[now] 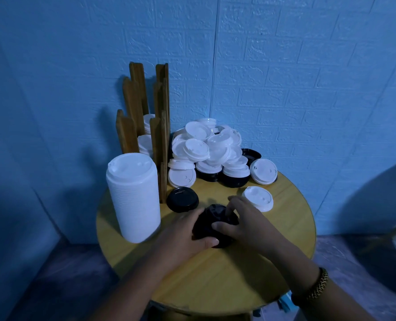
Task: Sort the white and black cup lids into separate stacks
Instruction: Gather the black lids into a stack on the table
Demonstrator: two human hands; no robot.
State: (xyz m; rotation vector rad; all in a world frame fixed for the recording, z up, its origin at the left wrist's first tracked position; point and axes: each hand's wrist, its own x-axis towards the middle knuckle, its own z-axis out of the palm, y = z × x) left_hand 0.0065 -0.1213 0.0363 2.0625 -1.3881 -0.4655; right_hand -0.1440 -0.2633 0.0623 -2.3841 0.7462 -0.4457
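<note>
Both hands are on the black stack (215, 224) at the table's centre front. The left hand (187, 235) cups its left side, thumb pressed along the near base, fingers closed round it. The right hand (243, 222) covers the right side, thumb on the front and fingertips spread over the top lid.

Obstructions: a single black lid (182, 199) lies just behind and left of the stack; a single white lid (258, 198) lies just behind the right hand. Further back, a mixed heap (212, 150) of white and black lids fills the rear of the table against the wall. A tall white stack (134, 196) stands at the left edge, near the left hand.

Surface: round wooden table (215, 281), in a corner of blue brick-pattern wall (285, 66). Lighting is dim.

Containers: a wooden rack (143, 117) of upright slats stands behind the white stack, holding white lids between the slats. A gold bracelet (318, 286) is on the right wrist.
</note>
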